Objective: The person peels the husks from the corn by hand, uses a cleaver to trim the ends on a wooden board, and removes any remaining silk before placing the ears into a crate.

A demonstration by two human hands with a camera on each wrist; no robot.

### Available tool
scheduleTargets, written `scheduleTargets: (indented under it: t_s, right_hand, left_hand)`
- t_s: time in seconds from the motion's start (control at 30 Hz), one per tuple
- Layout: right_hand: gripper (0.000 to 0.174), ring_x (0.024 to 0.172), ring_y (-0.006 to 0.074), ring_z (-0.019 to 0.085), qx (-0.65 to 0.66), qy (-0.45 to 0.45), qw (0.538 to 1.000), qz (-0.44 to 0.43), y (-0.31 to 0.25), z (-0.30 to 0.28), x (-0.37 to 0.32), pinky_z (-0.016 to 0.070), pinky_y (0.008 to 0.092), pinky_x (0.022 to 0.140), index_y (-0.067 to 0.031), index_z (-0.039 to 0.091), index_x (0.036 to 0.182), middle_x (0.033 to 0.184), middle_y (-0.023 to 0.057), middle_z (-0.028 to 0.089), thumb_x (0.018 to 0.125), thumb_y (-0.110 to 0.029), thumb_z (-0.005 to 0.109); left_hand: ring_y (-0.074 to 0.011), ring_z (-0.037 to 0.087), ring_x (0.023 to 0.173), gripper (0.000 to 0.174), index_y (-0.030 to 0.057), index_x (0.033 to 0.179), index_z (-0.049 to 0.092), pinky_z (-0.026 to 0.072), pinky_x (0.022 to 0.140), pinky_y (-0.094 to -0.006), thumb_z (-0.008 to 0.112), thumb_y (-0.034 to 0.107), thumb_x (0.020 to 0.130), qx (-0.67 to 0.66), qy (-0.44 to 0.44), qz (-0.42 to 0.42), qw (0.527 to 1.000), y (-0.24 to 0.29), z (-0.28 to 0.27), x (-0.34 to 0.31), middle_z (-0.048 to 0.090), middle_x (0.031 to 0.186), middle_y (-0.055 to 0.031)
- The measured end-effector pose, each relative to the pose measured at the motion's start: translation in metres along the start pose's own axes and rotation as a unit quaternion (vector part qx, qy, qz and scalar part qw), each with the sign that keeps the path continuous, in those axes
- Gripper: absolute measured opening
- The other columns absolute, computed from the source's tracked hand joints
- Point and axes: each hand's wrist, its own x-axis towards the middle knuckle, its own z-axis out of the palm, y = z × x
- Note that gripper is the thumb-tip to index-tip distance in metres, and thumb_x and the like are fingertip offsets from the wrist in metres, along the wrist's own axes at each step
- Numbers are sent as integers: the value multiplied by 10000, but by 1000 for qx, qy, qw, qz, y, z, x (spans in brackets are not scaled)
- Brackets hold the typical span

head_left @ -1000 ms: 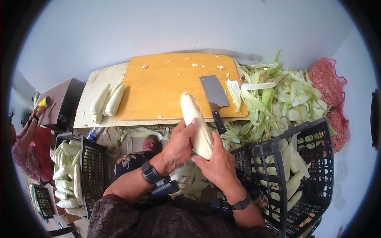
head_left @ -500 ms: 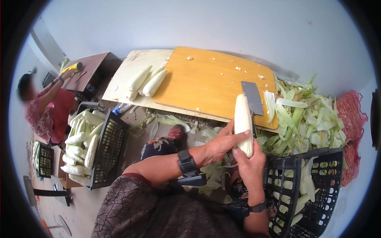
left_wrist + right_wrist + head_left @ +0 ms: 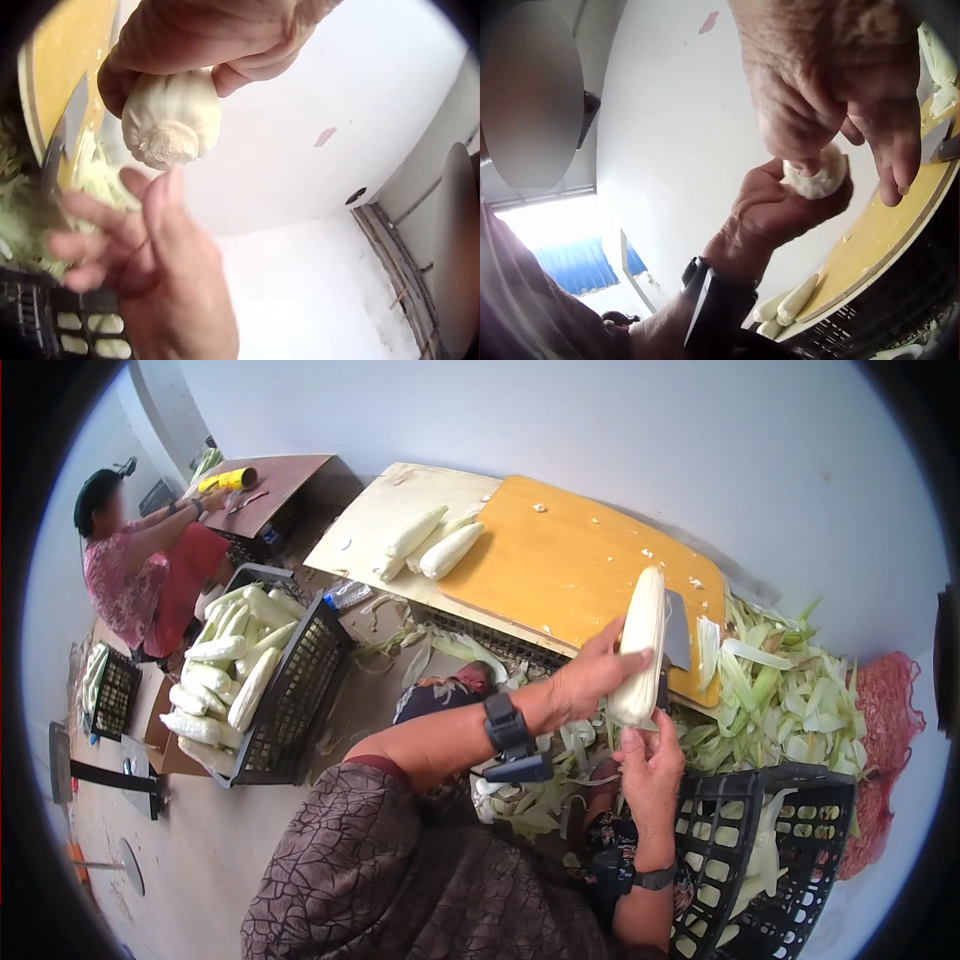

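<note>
A pale ear of corn (image 3: pixel 643 645), with only light inner husk on it, stands nearly upright over the front of the yellow cutting board (image 3: pixel 565 560). My left hand (image 3: pixel 592 678) grips its lower half, thumb across the front. Just below the cut stem end (image 3: pixel 171 142) is my right hand (image 3: pixel 652 765), its fingers loose and spread apart, thumb tip right at the base. The right wrist view shows the corn's round end (image 3: pixel 823 180) inside the left hand. Behind the ear lies a cleaver (image 3: pixel 678 628), partly hidden by it.
Several husked ears (image 3: pixel 430 545) lie left of the board. Stripped husks (image 3: pixel 790 690) heap at the right, beside a red mesh sack (image 3: pixel 885 750). Black crates stand at right (image 3: pixel 715 840) and left (image 3: pixel 310 690), both holding corn. Another person (image 3: pixel 140 575) sits at a far-left table.
The head view has swung left, so the board and crates sit further right. My right hand has loosened from the ear's lower end and dropped just below it; the left hand keeps its grip.
</note>
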Motion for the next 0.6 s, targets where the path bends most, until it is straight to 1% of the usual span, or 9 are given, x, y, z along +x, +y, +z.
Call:
scheduleTargets:
  t_s: [0.03,0.13,0.23,0.27,0.33,0.37,0.47,0.53,0.6]
  right_hand:
    - [391,660,165,602,1,-6,1000,-2,4,-2,0,477,278,610,52,458,1133,801,146,615,831,-164,581]
    - [343,543,171,584,-69,-4,998,1,13,-2,1,467,290,539,47,509,1071,688,125,606,845,-203,569]
    - [316,549,179,591,-112,-15,994,-5,15,-3,4,468,302,542,49,529,1034,684,139,608,842,-198,569]
    - [316,549,179,591,-111,-19,994,-6,15,-4,4,468,302,542,49,529,1034,684,139,608,842,-198,569]
    - [294,583,144,589,-164,-64,984,-17,14,-6,5,470,259,549,77,534,1021,799,160,628,859,-169,537]
    - [294,583,144,589,-163,-65,984,-15,16,-7,5,470,259,549,77,534,1021,799,160,628,859,-169,537]
    - [282,580,158,597,-218,-79,972,-45,23,-7,7,474,265,554,81,551,987,752,169,631,844,-162,552]
    - [271,654,347,600,-246,-71,966,-37,26,-6,8,466,385,612,46,588,907,733,210,614,796,-200,598]
    - [270,662,355,598,-259,-75,962,-31,26,-5,9,464,391,621,45,589,904,736,211,613,790,-200,600]
  left_hand:
    - [-183,537,922,536,3,1313,281,480,774,-302,525,98,845,3,24,24,999,11,-2,3,513,1091,-128]
    - [-195,547,916,537,-13,1313,272,491,764,-316,514,109,850,42,39,81,995,54,-20,13,521,1072,-137]
    - [-205,551,904,527,-12,1310,296,494,748,-314,513,133,852,112,70,156,979,108,-44,5,526,1048,-142]
    - [-213,551,900,533,-8,1310,307,491,751,-318,523,137,844,144,89,191,967,124,-53,-2,524,1046,-144]
    - [-225,549,896,550,1,1310,325,481,759,-324,543,135,824,199,130,231,944,151,-76,-14,524,1045,-151]
    - [-230,547,897,561,4,1311,331,475,763,-326,553,129,812,221,151,237,934,163,-90,-19,526,1046,-156]
    - [-212,547,910,539,-8,1274,394,455,780,-308,580,125,787,355,242,254,867,186,-144,-30,555,1020,-147]
    - [-196,551,913,532,-12,1257,418,449,786,-295,599,126,776,396,295,253,832,195,-176,-37,565,1022,-140]
    - [-186,556,919,539,-10,1250,427,449,789,-287,617,118,763,431,322,259,802,198,-215,-40,565,1062,-149]
